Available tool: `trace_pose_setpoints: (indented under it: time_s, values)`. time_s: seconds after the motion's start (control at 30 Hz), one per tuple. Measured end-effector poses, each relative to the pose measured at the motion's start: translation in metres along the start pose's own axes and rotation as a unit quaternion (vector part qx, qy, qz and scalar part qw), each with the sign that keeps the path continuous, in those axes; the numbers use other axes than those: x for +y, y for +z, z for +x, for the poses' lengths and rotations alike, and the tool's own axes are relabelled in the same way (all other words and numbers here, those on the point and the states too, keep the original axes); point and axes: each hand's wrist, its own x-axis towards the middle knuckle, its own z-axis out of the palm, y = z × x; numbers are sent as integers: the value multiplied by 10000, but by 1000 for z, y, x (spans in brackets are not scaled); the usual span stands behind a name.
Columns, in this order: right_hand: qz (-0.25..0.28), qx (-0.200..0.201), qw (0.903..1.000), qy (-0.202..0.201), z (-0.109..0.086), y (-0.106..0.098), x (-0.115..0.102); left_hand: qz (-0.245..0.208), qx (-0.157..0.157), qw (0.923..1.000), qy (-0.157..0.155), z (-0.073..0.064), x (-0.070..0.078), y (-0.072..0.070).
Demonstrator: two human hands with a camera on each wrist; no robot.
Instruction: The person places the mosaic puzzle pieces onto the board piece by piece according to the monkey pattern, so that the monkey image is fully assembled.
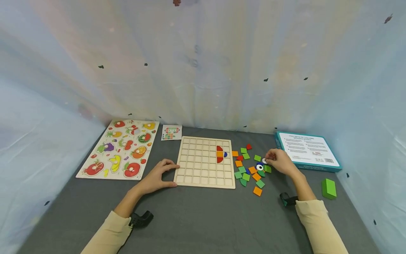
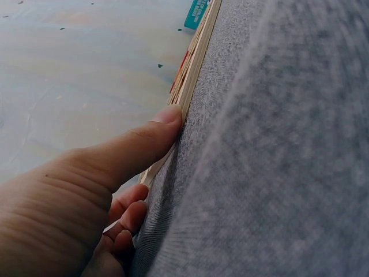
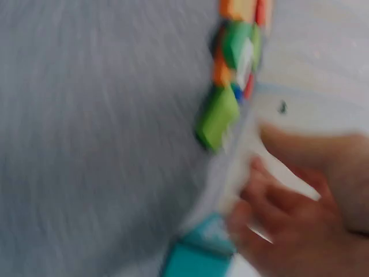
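Observation:
My left hand (image 1: 159, 174) is at the left edge of a light wooden grid board (image 1: 200, 160), thumb by the near corner and fingers spread along the side. In the left wrist view the straight thumb (image 2: 141, 144) touches the board's rim. On the board's right part lie two red curved pieces (image 1: 220, 159), an orange square (image 1: 220, 154) and a blue half-round piece (image 1: 225, 154). My right hand (image 1: 280, 162) is over the right end of the loose pieces, fingertips beside a white round piece (image 1: 264, 161). The right wrist view is blurred, with thumb and fingers apart.
Loose green, orange, red and blue pieces (image 1: 257, 191) lie right of the board, with a white ring-like piece (image 1: 259, 167) among them. A teal box (image 1: 309, 151) and green block (image 1: 329, 188) are farther right. A fruit puzzle (image 1: 127, 151) and pattern card (image 1: 172, 132) are at left.

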Motion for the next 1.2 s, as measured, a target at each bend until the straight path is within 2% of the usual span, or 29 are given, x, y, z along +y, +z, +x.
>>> trace_pose_setpoints:
  time_s: [0.07,0.13,0.2,0.27,0.37,0.53,0.7,0.8,0.93,1.07,1.2]
  values:
    - [127,-443,9989,-60,-8,-5,1,-41,11,10000,-13,0,1,0]
    - [95,-700,9974,-135,-14,-8,1,-55,28,10000,-43,0,1,0]
    - [-11,-644,9976,-259,-19,-7,0,-36,32,10000,-65,0,1,1]
    - [-57,-388,9985,-378,-23,-4,-2,-19,27,10000,-66,1,1,0]
    - [115,-244,9978,-599,-29,3,-8,-6,21,10000,-75,1,2,0]
    - [568,-671,9929,-799,-37,12,-17,-58,37,9999,-83,1,2,-1]
    - [549,-986,9903,-816,-43,18,-19,-60,12,9999,-89,1,2,0]
    - [381,-997,9904,-876,-44,20,-20,-73,9,9999,-103,1,3,0]
    - [160,-895,9937,-654,-47,22,-21,-70,-18,9999,-109,1,5,0]
    - [630,-769,9940,-459,-40,23,-26,-55,-22,9999,-136,1,4,0]
    - [1449,-750,9855,-471,-16,30,-40,-20,-6,9999,-109,1,2,0]
